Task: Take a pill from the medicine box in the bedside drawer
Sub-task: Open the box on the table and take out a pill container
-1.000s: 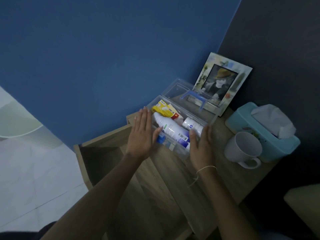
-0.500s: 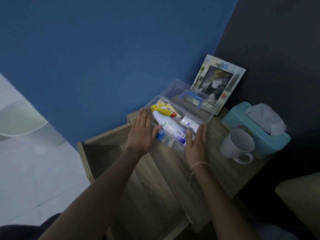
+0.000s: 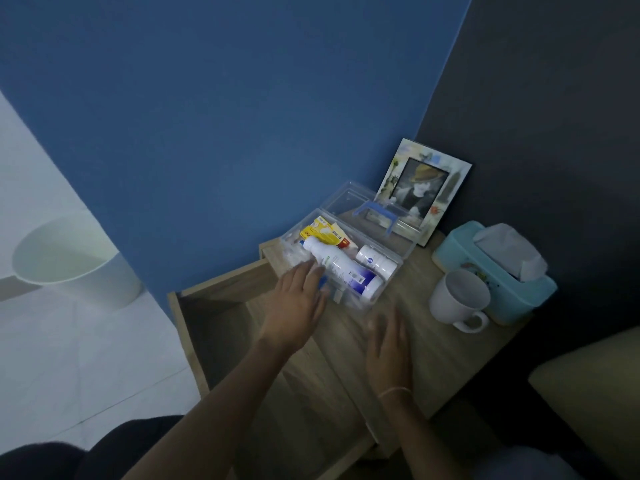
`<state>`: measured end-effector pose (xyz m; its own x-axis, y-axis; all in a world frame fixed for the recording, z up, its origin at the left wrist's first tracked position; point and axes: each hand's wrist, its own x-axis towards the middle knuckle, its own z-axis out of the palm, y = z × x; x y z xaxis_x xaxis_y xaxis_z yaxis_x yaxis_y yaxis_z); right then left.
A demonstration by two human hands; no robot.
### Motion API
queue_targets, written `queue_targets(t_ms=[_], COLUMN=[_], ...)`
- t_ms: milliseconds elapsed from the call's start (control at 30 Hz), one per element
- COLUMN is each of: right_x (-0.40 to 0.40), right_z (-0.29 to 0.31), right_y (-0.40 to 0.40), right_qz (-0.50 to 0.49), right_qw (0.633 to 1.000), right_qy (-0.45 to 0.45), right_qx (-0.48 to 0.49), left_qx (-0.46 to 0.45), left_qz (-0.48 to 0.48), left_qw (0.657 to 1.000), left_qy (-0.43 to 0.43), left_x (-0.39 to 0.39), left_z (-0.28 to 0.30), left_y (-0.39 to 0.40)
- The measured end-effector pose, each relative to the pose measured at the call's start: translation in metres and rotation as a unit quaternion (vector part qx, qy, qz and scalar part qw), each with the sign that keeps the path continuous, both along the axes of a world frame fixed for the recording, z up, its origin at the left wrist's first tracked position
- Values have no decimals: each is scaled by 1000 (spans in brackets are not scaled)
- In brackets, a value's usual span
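Note:
A clear plastic medicine box (image 3: 403,255) stands open on the bedside table top (image 3: 429,344), its lid with a blue handle (image 3: 375,210) tilted back. Inside lie a large white bottle (image 3: 341,270), a small white bottle (image 3: 375,261) and a yellow carton (image 3: 323,233). My left hand (image 3: 296,306) hovers at the box's near left corner, fingers spread, fingertips close to the large bottle. My right hand (image 3: 388,344) lies flat over the table in front of the box, apart from it and holding nothing. The drawer (image 3: 221,327) below stands pulled out.
A white mug (image 3: 459,301) and a teal tissue box (image 3: 495,268) stand to the right of the medicine box. A framed photo (image 3: 424,188) leans in the corner behind it. A white bin (image 3: 74,259) stands on the floor at left. A cushion edge (image 3: 588,396) shows at lower right.
Both hands have come off the sides of the box. The right hand drew back toward me over the table; the left slid slightly back at the near left corner.

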<state>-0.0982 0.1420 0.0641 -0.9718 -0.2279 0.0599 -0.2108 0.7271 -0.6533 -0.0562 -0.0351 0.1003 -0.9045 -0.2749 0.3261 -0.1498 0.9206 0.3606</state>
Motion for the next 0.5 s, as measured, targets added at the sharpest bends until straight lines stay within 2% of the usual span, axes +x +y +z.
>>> queue_targets(t_ms=[100, 167, 333, 500], right_x=[19, 19, 18, 17], right_z=[-22, -29, -30, -33], right_y=[16, 18, 17, 15], right_qz=[61, 82, 68, 58], right_qw=[991, 982, 980, 981], right_qy=[5, 21, 57, 59], right_qx=[122, 170, 177, 173], left_qx=[-11, -23, -2, 34], left_qz=[-8, -7, -10, -48], left_qw=[1000, 999, 999, 998], left_qy=[19, 23, 38, 21], left_x=[15, 20, 5, -53], left_z=[-11, -16, -2, 24], left_y=[15, 22, 25, 4])
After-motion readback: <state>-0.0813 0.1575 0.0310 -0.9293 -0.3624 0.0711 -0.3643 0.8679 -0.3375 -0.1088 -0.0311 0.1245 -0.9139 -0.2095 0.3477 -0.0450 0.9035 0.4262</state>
